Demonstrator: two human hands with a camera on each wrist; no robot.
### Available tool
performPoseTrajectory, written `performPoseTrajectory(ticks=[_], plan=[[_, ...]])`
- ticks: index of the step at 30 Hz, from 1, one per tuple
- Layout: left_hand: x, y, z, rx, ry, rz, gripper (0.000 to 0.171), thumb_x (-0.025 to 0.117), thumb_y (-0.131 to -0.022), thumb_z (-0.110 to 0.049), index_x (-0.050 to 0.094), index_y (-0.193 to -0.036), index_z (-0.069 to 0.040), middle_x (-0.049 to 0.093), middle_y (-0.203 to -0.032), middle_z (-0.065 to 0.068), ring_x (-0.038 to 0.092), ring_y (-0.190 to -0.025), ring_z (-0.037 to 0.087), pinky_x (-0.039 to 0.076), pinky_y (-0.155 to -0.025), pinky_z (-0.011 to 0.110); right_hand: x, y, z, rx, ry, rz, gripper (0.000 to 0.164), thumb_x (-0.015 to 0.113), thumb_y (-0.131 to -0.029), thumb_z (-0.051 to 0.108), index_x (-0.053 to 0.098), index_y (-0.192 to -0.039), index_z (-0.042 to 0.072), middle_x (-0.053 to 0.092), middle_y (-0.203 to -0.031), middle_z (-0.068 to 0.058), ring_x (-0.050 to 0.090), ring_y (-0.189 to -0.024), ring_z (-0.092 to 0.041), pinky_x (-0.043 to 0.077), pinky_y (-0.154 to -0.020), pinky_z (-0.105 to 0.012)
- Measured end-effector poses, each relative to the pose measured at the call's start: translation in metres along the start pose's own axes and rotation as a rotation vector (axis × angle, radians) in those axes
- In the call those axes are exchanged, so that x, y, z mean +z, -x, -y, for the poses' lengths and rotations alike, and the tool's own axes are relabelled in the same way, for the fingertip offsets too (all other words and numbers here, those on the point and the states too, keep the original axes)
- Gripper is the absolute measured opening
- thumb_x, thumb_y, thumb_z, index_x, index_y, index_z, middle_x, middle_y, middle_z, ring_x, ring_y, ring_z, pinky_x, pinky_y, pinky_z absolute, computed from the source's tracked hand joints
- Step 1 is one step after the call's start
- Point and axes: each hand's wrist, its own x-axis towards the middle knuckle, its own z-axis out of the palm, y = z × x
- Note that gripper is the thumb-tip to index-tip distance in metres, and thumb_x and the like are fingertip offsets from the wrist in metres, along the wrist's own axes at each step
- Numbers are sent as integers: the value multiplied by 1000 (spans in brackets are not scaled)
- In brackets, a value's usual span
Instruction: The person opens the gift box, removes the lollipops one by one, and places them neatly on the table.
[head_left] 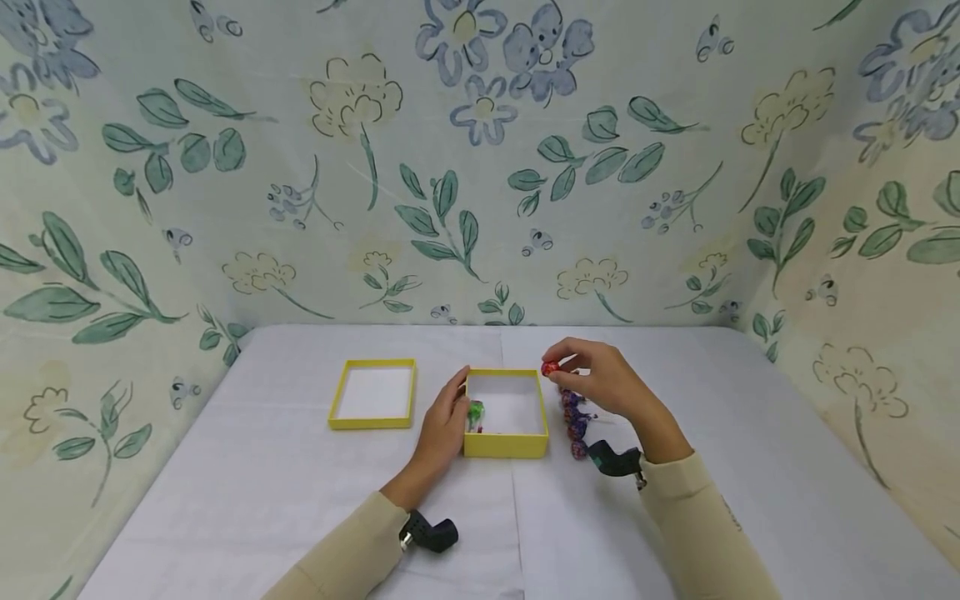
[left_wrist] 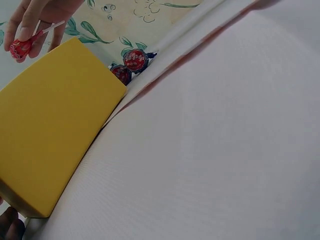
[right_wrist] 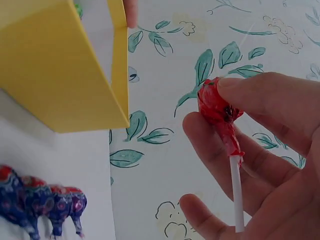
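Observation:
My right hand point(head_left: 600, 379) pinches a red-wrapped lollipop point(right_wrist: 220, 105) by its head between thumb and fingers, up beside the box's far right corner. Its white stick point(right_wrist: 237, 195) points toward the palm. With my left hand point(head_left: 442, 421) I hold the left side of the open yellow box point(head_left: 506, 447), one finger showing past the far corner in the right wrist view. Inside, near the left wall, lies a green-wrapped lollipop point(head_left: 476, 414); the wall hides part of it. Several blue, purple and red lollipops point(right_wrist: 45, 200) lie in a row right of the box, below my right hand.
A yellow box lid point(head_left: 371, 422) lies with its white inside up, left of the box. White cloth point(head_left: 225, 500) covers the table, with a seam or fold running under the box. Floral fabric point(head_left: 480, 208) hangs behind and at both sides.

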Motion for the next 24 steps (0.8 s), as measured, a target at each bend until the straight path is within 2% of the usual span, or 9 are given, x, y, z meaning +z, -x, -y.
performPoseTrajectory(ticks=[7,12,18,24], plan=[[-1,0,0,-5,1,10,47,37,-104,-20,33,-149,-34,34,-151,-10,37,-137,13,31,-113,36,-13,13,-12,74,64,-27,27,70,-88,17,68,-115,16,65,-115,-2,64,-100,-23,58,-79,-38],[-1,0,1,-3,3,10,48,38,-103,-19,33,-148,-34,34,-152,-9,37,-137,14,31,-113,37,-19,22,-27,80,87,-49,26,68,-90,16,68,-116,14,65,-115,-4,63,-103,-27,58,-80,-41],[-1,0,1,6,10,7,48,38,-103,-17,34,-149,-31,35,-152,-8,37,-137,15,31,-113,38,-22,30,-43,61,127,-72,26,69,-89,15,68,-115,13,67,-109,-3,62,-98,-23,53,-88,-50],[-1,0,0,4,14,8,48,38,-103,-18,35,-148,-32,36,-151,-8,38,-136,14,32,-113,37,-28,40,-57,85,157,-81,27,70,-88,14,68,-115,10,67,-106,-5,61,-97,-25,51,-89,-54]])
